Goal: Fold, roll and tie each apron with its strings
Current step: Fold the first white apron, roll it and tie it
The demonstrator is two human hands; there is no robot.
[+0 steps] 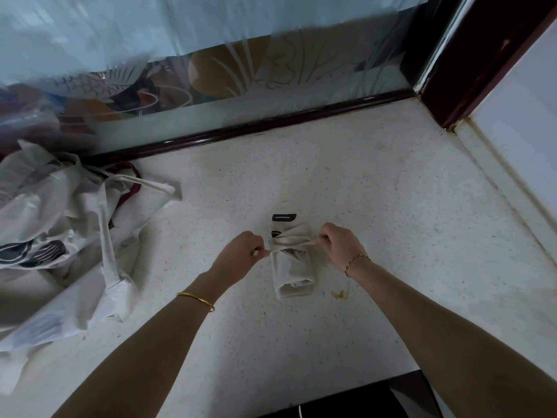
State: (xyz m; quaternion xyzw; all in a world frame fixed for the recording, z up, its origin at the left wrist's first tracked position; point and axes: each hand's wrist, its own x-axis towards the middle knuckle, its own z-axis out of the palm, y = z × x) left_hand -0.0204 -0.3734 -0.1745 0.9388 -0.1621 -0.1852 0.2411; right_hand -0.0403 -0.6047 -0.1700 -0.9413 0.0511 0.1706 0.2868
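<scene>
Counter: speckled pale worktop (pixel 376 182), one surface, running back to a dark wooden rail and a frosted glass panel (pixel 211 70) etched with fish and reeds.
Far left: a loose heap of unfolded aprons (pixel 66 230), cream cloth with dark prints and one dark red strap showing; how many lie in the pile I cannot tell.
Left wrist: one thin gold bangle (pixel 196 300).
Left hand (pixel 238 253): fingers pinched together on one end of the string (pixel 289 246), drawing it out to the left.
Centre: one rolled apron (pixel 291 271), a tight cream bundle lying flat on the counter between the two hands, its open end toward the camera, two black printed marks at its far end.
String: one strand visible, taut across the upper part of the roll, cinching the cloth where it crosses.
Right hand (pixel 342 247): fingers clamped on the other end of the string, just right of the roll.
Right wrist: one twisted gold bracelet (pixel 355 262).
Near the roll, right: one small brownish stain (pixel 340 294) on the counter.
Right edge: white wall (pixel 518 116) meeting the counter.
</scene>
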